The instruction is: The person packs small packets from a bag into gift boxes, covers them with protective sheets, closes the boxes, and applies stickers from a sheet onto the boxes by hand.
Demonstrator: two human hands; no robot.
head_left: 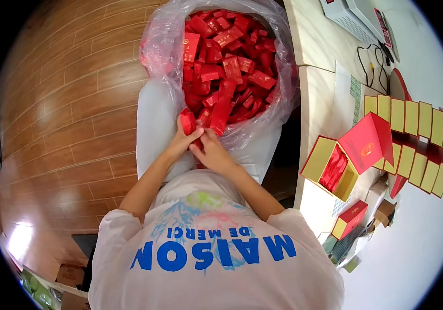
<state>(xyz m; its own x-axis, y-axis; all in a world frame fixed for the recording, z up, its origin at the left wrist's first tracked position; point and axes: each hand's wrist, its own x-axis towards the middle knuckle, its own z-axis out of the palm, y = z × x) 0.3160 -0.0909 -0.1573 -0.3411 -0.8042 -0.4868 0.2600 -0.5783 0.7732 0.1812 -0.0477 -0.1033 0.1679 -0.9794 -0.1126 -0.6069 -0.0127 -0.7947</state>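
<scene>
Over my lap, my left hand (pixel 182 138) is closed around a small red packet (pixel 188 122) that sticks up past the fingers. Close beside it, my right hand (pixel 212 151) is closed on the lower end of a longer red packet (pixel 223 106), which points up over the bag. The fingertips of both hands meet or nearly meet. Just beyond them stands a clear plastic bag (pixel 156 51), its mouth wide and full of loose red packets (pixel 231 67), several with gold print. What lies under my fingers is partly hidden.
To the right is a pale marble-patterned table (pixel 312 103). On it are an open red and yellow box (pixel 346 187) holding red packets, rows of similar boxes (pixel 411 116), a closed red box (pixel 349 219), a white device (pixel 353 18) and black cables (pixel 379 64). Wooden flooring (pixel 87 113) lies left.
</scene>
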